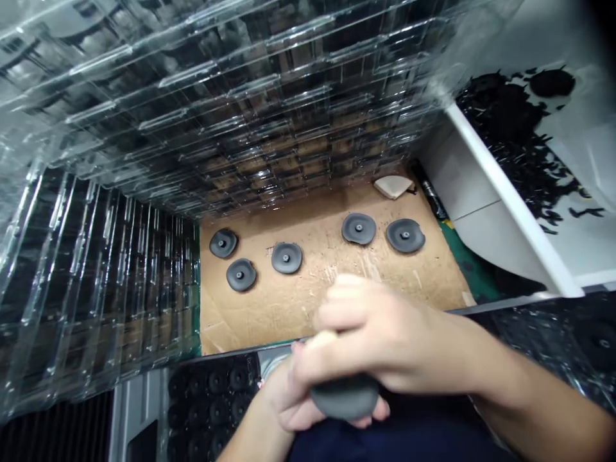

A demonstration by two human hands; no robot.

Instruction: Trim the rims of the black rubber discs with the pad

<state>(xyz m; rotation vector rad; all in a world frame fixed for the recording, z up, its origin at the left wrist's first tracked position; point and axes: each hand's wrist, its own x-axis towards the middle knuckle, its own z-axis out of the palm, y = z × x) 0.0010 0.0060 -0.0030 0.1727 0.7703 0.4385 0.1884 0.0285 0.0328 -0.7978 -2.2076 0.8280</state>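
Note:
At the bottom centre my left hand (293,401) is closed around a dark grey round plastic disc (347,398), its fingertips showing under the disc's lower edge. Over the disc lies my right hand (366,327), fingers curled in a fist; whatever it may grip is hidden. Beyond the hands, several similar grey discs with a small central stub rest on a cardboard sheet (279,314). Two discs sit towards the right, one of them a notched disc (405,235) and the other a rounder disc (359,229). The left group includes a disc (287,258) near the middle.
Tall stacks of clear plastic trays (269,115) wall off the back, with more stacked trays (96,269) on the left. A white bin (510,192) at right holds black plastic scraps (514,128). A pale folded pad (393,187) and a dark cutter-like tool (430,192) lie at the back right.

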